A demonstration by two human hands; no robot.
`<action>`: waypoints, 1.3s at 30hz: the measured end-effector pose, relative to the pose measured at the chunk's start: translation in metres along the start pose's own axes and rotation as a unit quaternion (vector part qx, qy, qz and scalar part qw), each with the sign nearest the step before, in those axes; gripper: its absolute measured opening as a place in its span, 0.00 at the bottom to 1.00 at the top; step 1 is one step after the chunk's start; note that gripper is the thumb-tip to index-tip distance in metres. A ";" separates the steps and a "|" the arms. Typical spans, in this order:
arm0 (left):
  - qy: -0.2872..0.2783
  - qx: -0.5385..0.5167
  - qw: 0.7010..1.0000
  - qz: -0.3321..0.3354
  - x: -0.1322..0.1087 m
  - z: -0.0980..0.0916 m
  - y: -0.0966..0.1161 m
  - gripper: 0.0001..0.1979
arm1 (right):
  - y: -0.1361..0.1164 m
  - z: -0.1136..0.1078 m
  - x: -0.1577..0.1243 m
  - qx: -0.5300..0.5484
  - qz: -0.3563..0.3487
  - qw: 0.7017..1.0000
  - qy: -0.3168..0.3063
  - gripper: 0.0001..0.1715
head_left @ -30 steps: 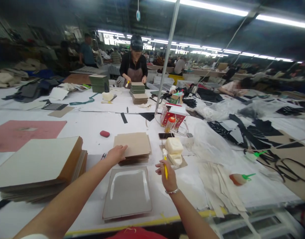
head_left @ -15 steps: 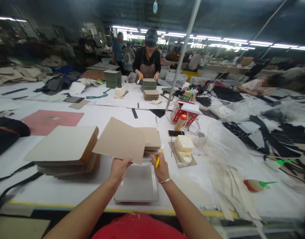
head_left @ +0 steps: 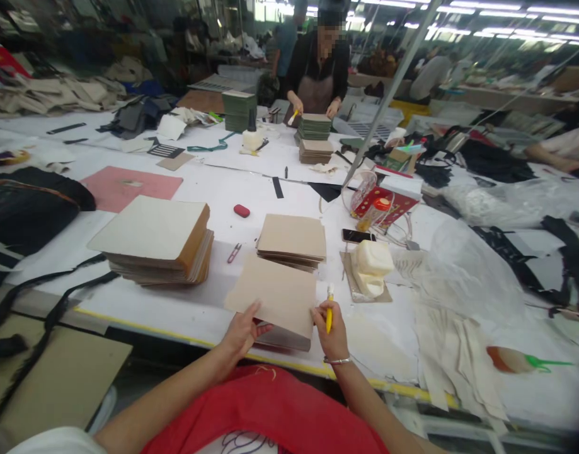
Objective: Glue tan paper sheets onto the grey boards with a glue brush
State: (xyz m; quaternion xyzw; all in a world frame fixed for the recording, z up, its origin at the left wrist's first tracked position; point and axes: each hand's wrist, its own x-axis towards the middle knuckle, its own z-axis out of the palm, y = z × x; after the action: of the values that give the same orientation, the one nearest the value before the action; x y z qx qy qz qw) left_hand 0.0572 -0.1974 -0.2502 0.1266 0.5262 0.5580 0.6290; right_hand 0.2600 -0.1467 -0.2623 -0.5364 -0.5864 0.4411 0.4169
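Observation:
A tan cardboard sheet (head_left: 275,290) lies over a grey, smooth-faced panel (head_left: 286,340), whose front edge shows below it. My left hand (head_left: 242,331) grips the sheet's front left corner, thumb on top and fingers beneath. In my right hand (head_left: 334,334) is a yellow-handled brush (head_left: 329,318), its pale bristles pointing up and away. The fingertips of that hand also touch the sheet's right edge. Just behind is a low stack of tan cardboard sheets (head_left: 292,236). To the left stands a taller stack of boards (head_left: 147,227) with a pale top.
A cream plastic container (head_left: 374,258) sits on a cardboard piece at right, near a phone (head_left: 358,236) and an orange-lidded jar (head_left: 377,211). Thread snips (head_left: 234,253) and a red oval case (head_left: 242,210) lie behind. Across the table a co-worker (head_left: 317,69) handles stacked boards.
The cardboard sheet has come down from a raised, turned position onto the grey panel. My right hand has moved to its right edge, brush still held. My view has swung left and down.

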 end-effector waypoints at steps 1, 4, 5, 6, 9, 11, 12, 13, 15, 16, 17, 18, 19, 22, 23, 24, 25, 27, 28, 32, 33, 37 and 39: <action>0.028 0.026 0.999 0.017 0.001 -0.009 0.003 0.21 | 0.006 -0.006 -0.003 -0.019 0.002 1.000 -0.008 0.13; 0.092 0.183 0.978 0.047 0.008 -0.040 0.006 0.19 | 0.028 -0.019 -0.009 -0.105 0.005 0.994 -0.022 0.12; 0.094 0.245 0.963 0.051 0.011 -0.049 0.004 0.18 | 0.035 -0.021 -0.011 -0.139 0.003 0.990 -0.024 0.12; 0.092 0.303 0.947 0.060 0.013 -0.056 0.002 0.17 | 0.041 -0.022 -0.011 -0.171 0.000 0.985 -0.028 0.12; 0.085 0.426 0.894 0.111 0.022 -0.072 -0.006 0.17 | 0.053 -0.018 -0.009 -0.245 -0.013 0.969 -0.040 0.14; 0.089 0.466 0.871 0.129 0.028 -0.078 -0.009 0.17 | 0.057 -0.012 -0.005 -0.270 -0.017 0.962 -0.048 0.14; 0.091 0.475 0.865 0.130 0.031 -0.079 -0.009 0.17 | 0.058 -0.009 -0.002 -0.277 -0.019 0.959 -0.050 0.15; 0.095 0.481 0.862 0.129 0.035 -0.081 -0.009 0.17 | 0.058 -0.007 0.000 -0.281 -0.020 0.958 -0.051 0.15; 0.101 0.484 0.859 0.132 0.041 -0.082 -0.008 0.18 | 0.060 -0.002 0.005 -0.287 -0.022 0.957 -0.048 0.15; 0.103 0.484 0.858 0.138 0.045 -0.083 -0.007 0.18 | 0.061 0.000 0.007 -0.291 -0.022 0.955 -0.045 0.16; 0.103 0.483 0.858 0.142 0.048 -0.084 -0.007 0.18 | 0.062 0.002 0.009 -0.296 -0.022 0.954 -0.042 0.16; 0.103 0.482 0.858 0.145 0.052 -0.085 -0.007 0.18 | 0.064 0.004 0.011 -0.301 -0.021 0.952 -0.039 0.16; 0.102 0.481 0.859 0.143 0.055 -0.087 -0.007 0.17 | 0.065 0.006 0.012 -0.306 -0.021 0.951 -0.037 0.17; 0.101 0.474 0.866 0.124 0.062 -0.091 -0.009 0.17 | 0.068 0.009 0.016 -0.309 -0.018 0.950 -0.042 0.17; 0.101 0.472 0.868 0.120 0.064 -0.092 -0.010 0.17 | 0.068 0.010 0.017 -0.310 -0.016 0.950 -0.045 0.17; 0.101 0.471 0.869 0.117 0.066 -0.092 -0.010 0.16 | 0.068 0.011 0.018 -0.313 -0.013 0.949 -0.048 0.17; 0.100 0.471 0.869 0.116 0.068 -0.093 -0.010 0.16 | 0.068 0.011 0.019 -0.318 -0.010 0.947 -0.050 0.17; 0.099 0.476 0.867 0.112 0.070 -0.094 -0.010 0.16 | 0.067 0.012 0.020 -0.330 0.000 0.943 -0.052 0.17; 0.098 0.481 0.865 0.108 0.071 -0.094 -0.010 0.17 | 0.066 0.012 0.020 -0.334 0.005 0.941 -0.053 0.16; 0.090 0.507 0.853 0.090 0.073 -0.094 -0.010 0.18 | 0.063 0.012 0.019 -0.340 0.021 0.938 -0.058 0.13; 0.085 0.513 0.850 0.085 0.074 -0.094 -0.010 0.18 | 0.062 0.012 0.019 -0.343 0.024 0.937 -0.061 0.12; 0.061 0.535 0.839 0.083 0.078 -0.096 -0.007 0.19 | 0.060 0.013 0.021 -0.370 0.035 0.925 -0.075 0.09; 0.056 0.542 0.834 0.085 0.078 -0.096 -0.006 0.19 | 0.060 0.014 0.023 -0.387 0.041 0.918 -0.078 0.09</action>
State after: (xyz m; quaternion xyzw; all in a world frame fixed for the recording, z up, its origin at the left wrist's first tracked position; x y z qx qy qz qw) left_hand -0.0304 -0.1748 -0.3349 0.4604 0.7659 0.2407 0.3789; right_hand 0.2604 -0.1230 -0.3230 -0.6437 -0.7193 0.2365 0.1113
